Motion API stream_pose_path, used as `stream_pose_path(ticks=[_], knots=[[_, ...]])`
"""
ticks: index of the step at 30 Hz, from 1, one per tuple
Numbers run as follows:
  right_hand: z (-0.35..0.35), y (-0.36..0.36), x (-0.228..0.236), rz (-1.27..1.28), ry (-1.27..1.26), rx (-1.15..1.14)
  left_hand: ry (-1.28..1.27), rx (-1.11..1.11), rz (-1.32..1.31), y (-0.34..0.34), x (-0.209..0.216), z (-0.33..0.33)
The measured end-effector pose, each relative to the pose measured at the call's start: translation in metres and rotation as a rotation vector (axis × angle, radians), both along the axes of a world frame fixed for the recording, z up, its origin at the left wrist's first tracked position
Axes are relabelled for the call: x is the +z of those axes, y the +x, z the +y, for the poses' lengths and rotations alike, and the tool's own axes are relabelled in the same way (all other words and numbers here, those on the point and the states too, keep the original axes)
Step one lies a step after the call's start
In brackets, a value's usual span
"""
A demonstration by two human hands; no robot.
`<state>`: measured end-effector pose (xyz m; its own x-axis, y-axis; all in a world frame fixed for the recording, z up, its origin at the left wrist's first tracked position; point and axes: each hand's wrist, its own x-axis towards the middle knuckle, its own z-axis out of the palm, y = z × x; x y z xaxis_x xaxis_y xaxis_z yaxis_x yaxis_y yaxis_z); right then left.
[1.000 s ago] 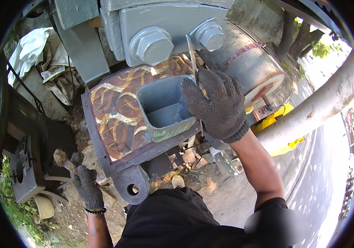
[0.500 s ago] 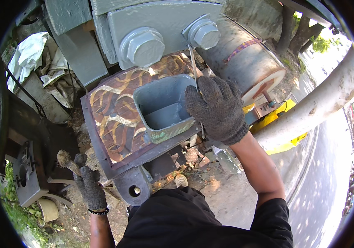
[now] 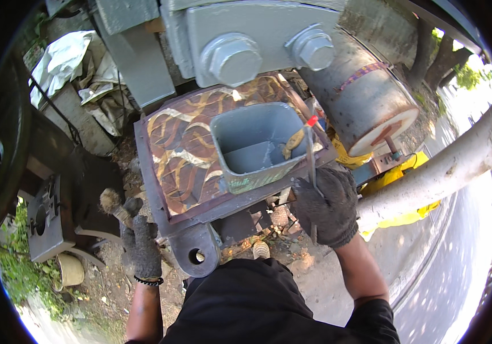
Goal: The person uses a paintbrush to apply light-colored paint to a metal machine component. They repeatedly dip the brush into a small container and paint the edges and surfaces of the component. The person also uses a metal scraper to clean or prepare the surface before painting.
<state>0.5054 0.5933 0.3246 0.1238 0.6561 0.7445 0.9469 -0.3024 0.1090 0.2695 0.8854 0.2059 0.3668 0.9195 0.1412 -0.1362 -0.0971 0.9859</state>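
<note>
My left hand [image 3: 142,252], in a dark knit glove, is closed round a short stick-like brush [image 3: 121,213] with a frayed, fibrous round head. My right hand [image 3: 327,209], gloved alike, grips a thin metal strip [image 3: 310,150] that points up past the near right corner of a grey-coated rectangular tub [image 3: 240,176]. Inside the tub is some grey material. A tan piece with a red tip [image 3: 295,140] leans against its right inner wall, partly behind the strip. The tub stands on a brown patterned sheet [image 3: 180,146].
Just beyond the sheet rises a grey-painted metal block with large hex bolts [image 3: 235,62]. A rusty metal cylinder [image 3: 366,94] lies at the far right, near a pale slanting trunk or pole [image 3: 446,166]. A metal lug with a hole [image 3: 197,246] juts out near my body.
My right hand has drawn back toward me with the metal strip, away from the right-hand bolt. The view has shifted, so the scene sits farther right. My left hand still holds the brush.
</note>
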Motion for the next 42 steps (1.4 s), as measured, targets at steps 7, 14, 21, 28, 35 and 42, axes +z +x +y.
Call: stream_pose_path(ticks=[7, 14, 21, 28, 35, 42], knots=[[0.002, -0.037, -0.042, 0.611, 0.332, -0.076, 0.204, 0.038, 0.132, 0.009, 0.008, -0.015], [0.007, -0.044, -0.065, 1.154, 0.584, 0.286, 0.117, -0.032, 0.11, 0.004, 0.016, -0.016], [0.019, -0.036, -0.045, 0.92, 0.522, 0.369, 0.303, -0.027, 0.297, 0.012, 0.02, -0.05], [0.053, -0.013, -0.007, 0.786, 0.527, 0.47, 0.183, -0.094, 0.054, 0.01, 0.039, -0.077], [0.073, 0.011, 0.013, 0.642, 0.651, 0.484, 0.218, 0.019, 0.25, -0.015, 0.04, -0.077], [0.085, -0.013, 0.037, 0.701, 0.568, 0.413, 0.231, 0.03, 0.302, -0.031, 0.042, -0.068]])
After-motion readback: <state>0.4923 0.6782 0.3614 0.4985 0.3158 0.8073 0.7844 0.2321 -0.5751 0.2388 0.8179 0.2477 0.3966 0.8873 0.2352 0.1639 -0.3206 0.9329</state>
